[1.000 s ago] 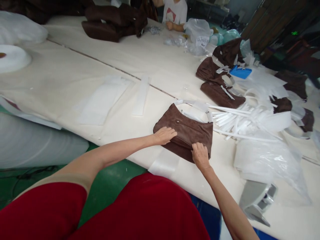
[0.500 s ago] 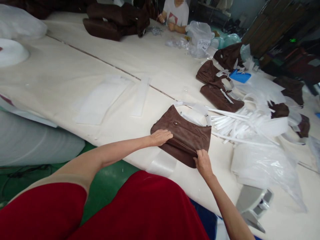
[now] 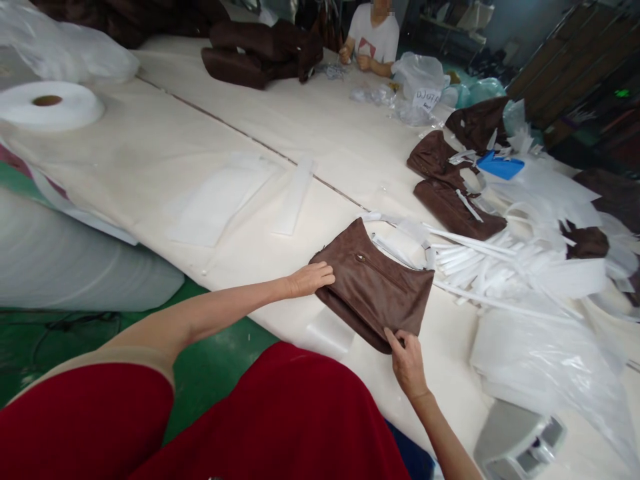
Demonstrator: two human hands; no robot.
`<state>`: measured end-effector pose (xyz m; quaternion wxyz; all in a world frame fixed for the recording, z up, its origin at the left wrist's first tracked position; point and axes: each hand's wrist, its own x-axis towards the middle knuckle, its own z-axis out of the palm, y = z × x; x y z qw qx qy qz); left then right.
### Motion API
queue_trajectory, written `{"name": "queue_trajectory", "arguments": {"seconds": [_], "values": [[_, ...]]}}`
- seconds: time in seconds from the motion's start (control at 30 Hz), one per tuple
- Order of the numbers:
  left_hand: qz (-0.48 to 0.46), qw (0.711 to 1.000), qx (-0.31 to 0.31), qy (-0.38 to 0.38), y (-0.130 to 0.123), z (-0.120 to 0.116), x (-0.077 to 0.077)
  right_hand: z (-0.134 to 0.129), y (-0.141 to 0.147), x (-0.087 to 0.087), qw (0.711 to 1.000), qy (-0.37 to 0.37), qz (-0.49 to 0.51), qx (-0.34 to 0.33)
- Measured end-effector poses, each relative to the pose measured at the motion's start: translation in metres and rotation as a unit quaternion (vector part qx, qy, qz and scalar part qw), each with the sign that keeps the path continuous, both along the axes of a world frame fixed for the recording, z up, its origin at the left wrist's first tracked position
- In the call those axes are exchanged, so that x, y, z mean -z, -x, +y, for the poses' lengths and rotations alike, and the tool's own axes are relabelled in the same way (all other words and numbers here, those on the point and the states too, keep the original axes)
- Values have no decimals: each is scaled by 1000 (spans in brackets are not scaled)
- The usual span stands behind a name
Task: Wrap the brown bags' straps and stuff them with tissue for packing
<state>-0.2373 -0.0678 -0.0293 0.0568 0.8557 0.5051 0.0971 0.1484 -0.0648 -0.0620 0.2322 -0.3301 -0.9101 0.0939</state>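
A brown handbag with a zip across its front lies on the table before me. Its strap, wrapped in white, curves away on the far side. My left hand is closed on the bag's left edge, fingers over the front. At the lower right corner, my right hand grips the bag with thumb and fingers on the leather. A translucent sheet lies partly under the bag's near edge.
White foam strips and a plastic-bag stack lie to the right, near a grey tape dispenser. More brown handbags lie beyond. A white roll sits far left. A person is across the table.
My view has swung slightly left, so the table things appear further right. My left hand has slid toward the bag's left edge; the right hand's grip has shifted along the lower right corner.
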Motion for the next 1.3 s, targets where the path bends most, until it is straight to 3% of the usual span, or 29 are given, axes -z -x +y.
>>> {"name": "queue_trajectory", "arguments": {"seconds": [0.2, 0.3, 0.4, 0.6, 0.8, 0.93, 1.03, 1.13, 1.23, 1.3], "values": [[-82, 995, -17, 47, 9, 5, 2, 1, 2, -3, 984, 103, 72, 123], [-123, 989, 0, 82, 16, 9, -2, 11, -2, -5, 981, 135, 71, 118], [-94, 992, 25, 84, 21, 14, -4, 21, -10, -4, 985, 155, 32, 72], [3, 999, 23, 42, 25, 12, 3, 12, -21, 9, 997, 46, -48, 42], [-25, 998, 27, 42, 32, -3, 16, -5, -25, 14, 999, -1, -52, 0], [-32, 996, 14, 78, 39, -6, 5, -8, -22, 15, 997, -25, -79, 0], [-12, 994, -18, 110, 22, 6, -16, -8, -16, 15, 994, -30, -102, 1], [-18, 996, -65, 52, -26, 22, -27, -7, -9, 15, 992, -33, -121, 3], [-53, 999, -2, 0, -67, 28, -15, -9, -6, 16, 991, -48, -126, 5], [-49, 998, 35, 7, -73, 25, 1, -11, -8, 15, 992, -42, -120, 7]]}}
